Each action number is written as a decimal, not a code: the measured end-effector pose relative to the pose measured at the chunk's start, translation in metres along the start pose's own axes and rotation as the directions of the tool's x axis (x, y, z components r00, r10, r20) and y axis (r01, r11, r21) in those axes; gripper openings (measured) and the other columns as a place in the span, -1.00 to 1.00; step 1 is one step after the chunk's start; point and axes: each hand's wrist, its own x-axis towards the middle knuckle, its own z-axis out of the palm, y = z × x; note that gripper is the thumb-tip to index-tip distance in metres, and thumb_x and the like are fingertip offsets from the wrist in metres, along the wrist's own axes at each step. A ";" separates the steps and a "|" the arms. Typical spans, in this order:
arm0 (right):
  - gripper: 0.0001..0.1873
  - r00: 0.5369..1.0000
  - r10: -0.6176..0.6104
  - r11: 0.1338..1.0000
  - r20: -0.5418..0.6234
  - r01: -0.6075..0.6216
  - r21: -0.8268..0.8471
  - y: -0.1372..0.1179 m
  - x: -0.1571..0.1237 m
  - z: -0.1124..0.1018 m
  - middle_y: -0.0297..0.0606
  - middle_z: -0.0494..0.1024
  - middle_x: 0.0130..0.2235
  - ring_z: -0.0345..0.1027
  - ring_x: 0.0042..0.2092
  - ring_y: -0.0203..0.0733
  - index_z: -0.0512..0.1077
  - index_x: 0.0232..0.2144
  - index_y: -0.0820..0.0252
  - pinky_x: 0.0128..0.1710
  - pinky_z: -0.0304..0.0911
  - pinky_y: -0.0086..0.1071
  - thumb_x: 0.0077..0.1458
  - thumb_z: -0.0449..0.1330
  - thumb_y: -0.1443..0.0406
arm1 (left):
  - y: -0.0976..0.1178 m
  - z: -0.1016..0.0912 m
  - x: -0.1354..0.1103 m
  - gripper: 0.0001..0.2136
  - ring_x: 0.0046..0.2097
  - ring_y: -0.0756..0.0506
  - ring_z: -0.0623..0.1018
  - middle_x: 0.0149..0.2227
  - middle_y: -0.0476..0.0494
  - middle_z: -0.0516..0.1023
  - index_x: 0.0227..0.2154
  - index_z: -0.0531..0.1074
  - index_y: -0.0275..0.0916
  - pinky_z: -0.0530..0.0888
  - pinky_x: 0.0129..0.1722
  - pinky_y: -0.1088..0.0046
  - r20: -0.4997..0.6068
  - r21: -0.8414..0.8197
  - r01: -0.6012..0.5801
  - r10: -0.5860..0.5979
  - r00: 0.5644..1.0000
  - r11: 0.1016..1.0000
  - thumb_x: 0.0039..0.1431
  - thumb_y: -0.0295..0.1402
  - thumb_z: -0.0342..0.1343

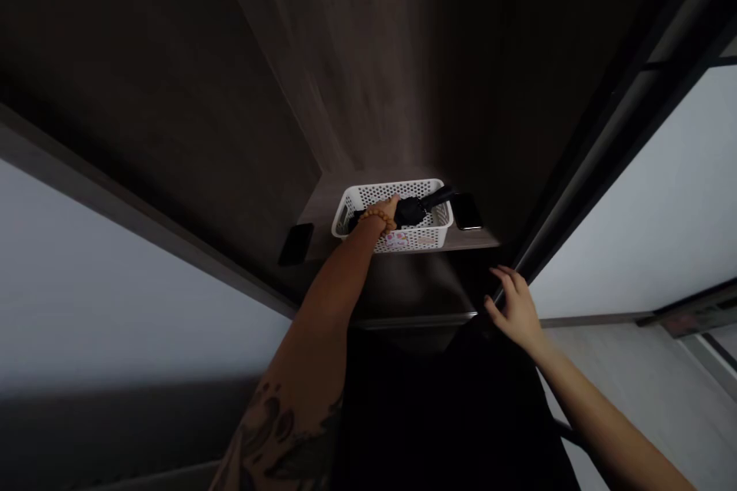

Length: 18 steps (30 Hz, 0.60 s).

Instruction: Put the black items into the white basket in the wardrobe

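A white perforated plastic basket (435,238) sits on a wooden shelf, with a pink sticker on its front. Inside it lies a black folded umbrella (411,211), its handle resting over the basket's right rim. My left hand (389,207), with a beaded bracelet at the wrist, reaches into the basket and is closed around the umbrella; most of its fingers are hidden. Off to the right, my right hand (514,305) hovers by the cabinet's edge with fingers apart, holding nothing.
A dark phone (466,212) lies on the shelf (472,239) right of the basket. Another dark, flat phone-like object (295,244) is at the left. Dark wooden cabinet walls enclose the shelf, and a dark door frame (576,203) runs along the right.
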 end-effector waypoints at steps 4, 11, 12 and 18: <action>-0.27 0.998 -0.042 0.999 0.048 0.041 0.023 -0.039 0.071 0.026 0.11 0.30 0.32 0.22 0.35 0.27 0.26 0.36 0.18 0.32 0.27 0.20 0.24 0.16 0.02 | -0.027 0.000 -0.005 -0.37 0.40 -0.32 0.38 0.41 -0.23 0.38 0.38 0.31 -0.06 0.37 0.37 0.00 -0.024 -0.028 0.026 -0.027 0.999 0.999 0.31 -0.05 0.28; 0.44 0.924 0.223 0.948 0.312 -0.131 -0.289 -0.113 0.192 0.074 0.15 -0.37 0.59 -0.37 0.55 0.59 -0.21 0.59 0.17 0.41 -0.07 0.37 -0.03 0.16 -0.48 | -0.095 0.013 -0.049 0.13 0.58 -0.50 -0.03 0.61 -0.35 -0.18 0.56 -0.05 -0.10 0.14 0.48 -0.08 -0.037 -0.102 0.303 -0.308 0.951 0.947 0.07 0.44 0.10; 0.49 0.900 0.262 0.938 0.350 -0.151 -0.312 -0.119 0.203 0.081 0.16 -0.41 0.59 -0.38 0.55 0.60 -0.24 0.59 0.17 0.41 -0.10 0.39 -0.07 0.15 -0.52 | -0.100 0.017 -0.051 0.18 0.58 -0.50 -0.05 0.62 -0.36 -0.19 0.57 -0.09 -0.10 0.14 0.48 -0.06 -0.004 -0.091 0.292 -0.293 0.956 0.952 0.03 0.47 0.09; 0.56 0.848 0.312 0.906 0.429 -0.128 -0.404 -0.117 0.245 0.115 0.18 -0.53 0.59 -0.38 0.56 0.58 -0.23 0.60 0.19 0.43 -0.15 0.37 -0.15 0.03 -0.61 | -0.117 0.023 -0.021 0.26 0.58 -0.52 -0.12 0.62 -0.37 -0.21 0.56 -0.05 -0.12 0.08 0.50 0.00 0.024 -0.045 0.234 -0.234 0.972 0.971 -0.08 0.55 0.09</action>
